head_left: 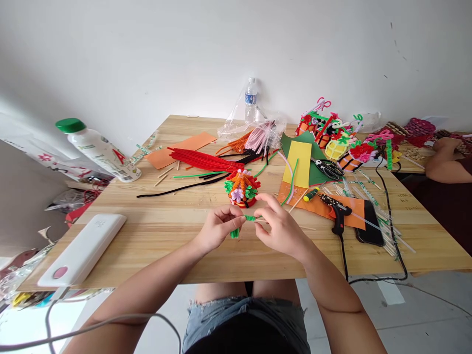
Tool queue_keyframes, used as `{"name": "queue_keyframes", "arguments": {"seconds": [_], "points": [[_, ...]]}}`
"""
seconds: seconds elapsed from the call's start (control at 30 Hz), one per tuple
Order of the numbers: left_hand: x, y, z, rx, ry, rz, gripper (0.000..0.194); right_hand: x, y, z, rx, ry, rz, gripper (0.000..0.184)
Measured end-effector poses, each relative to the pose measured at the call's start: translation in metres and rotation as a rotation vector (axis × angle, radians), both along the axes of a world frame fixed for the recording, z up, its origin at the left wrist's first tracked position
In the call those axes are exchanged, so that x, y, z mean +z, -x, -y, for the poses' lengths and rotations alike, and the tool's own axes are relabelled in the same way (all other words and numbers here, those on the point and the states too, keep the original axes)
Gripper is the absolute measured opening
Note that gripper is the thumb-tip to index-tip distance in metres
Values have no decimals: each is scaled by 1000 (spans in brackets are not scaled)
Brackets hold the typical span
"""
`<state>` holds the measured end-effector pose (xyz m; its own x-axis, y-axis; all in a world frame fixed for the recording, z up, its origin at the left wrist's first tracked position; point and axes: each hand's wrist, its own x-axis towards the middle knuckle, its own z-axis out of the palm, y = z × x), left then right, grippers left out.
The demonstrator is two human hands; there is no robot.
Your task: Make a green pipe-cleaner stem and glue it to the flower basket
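My left hand [222, 227] pinches a green pipe cleaner [250, 218], whose fuzzy end hangs below the fingers. Between my hands the strand looks coiled around a thin wooden stick [307, 227], which pokes out past my right hand [277, 227]. The right fingertips are closed on the stick and strand; exactly which they pinch is partly hidden. Just beyond my hands sits a small pipe-cleaner basket [240, 189] with orange, green, lilac and red flowers.
Red pipe cleaners [202, 160] lie behind. On the right are scissors [327, 169], a glue gun [336, 212] with a black cord, a phone [369, 223] and finished pieces [356, 156]. A white power bank [83, 250] and bottle [101, 150] stand left. Another person's arm [448, 160] rests far right.
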<state>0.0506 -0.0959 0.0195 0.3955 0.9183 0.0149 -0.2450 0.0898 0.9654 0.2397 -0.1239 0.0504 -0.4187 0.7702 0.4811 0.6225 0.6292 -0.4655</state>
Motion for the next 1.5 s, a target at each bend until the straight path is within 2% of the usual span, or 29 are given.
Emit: {"name": "queue_keyframes", "arguments": {"seconds": [0.2, 0.3, 0.47, 0.6, 0.77, 0.97, 1.07, 1.13, 1.2, 1.27, 1.33, 1.5], "points": [[-1, 1, 1, -37, -6, -16, 30, 2, -4, -3, 61, 88, -6, 24], [-1, 1, 0, -33, 2, -18, 30, 2, -4, -3, 42, 122, 0, 30], [-2, 1, -4, -13, 27, -18, 33, -3, -3, -5, 12, 107, 15, 22], [-2, 2, -5, -4, 29, 6, 33, -4, -3, -6, 47, 30, 33, 14], [0, 3, -6, 1, 22, 13, 34, -3, 2, -4, 20, -98, 140, 17], [-1, 2, -4, -11, 20, 18, 33, 2, 6, -1, -36, -28, -17, 14], [-1, 2, -3, -6, 13, 16, 32, 3, 7, 1, -74, 116, -123, 13], [0, 2, -3, 1, 9, 15, 33, 1, 8, 2, -90, 245, -254, 1], [1, 2, -2, 8, 8, 8, 33, -1, 9, 2, -94, 325, -381, 17], [1, 2, -2, 12, 7, 2, 33, -3, 10, 2, -98, 346, -454, 27], [0, 2, -2, 12, 12, 2, 33, -4, 10, 1, -106, 355, -478, 28], [-2, 1, -1, -9, 23, 10, 31, -1, 7, 0, -102, 249, -405, 5]]}}
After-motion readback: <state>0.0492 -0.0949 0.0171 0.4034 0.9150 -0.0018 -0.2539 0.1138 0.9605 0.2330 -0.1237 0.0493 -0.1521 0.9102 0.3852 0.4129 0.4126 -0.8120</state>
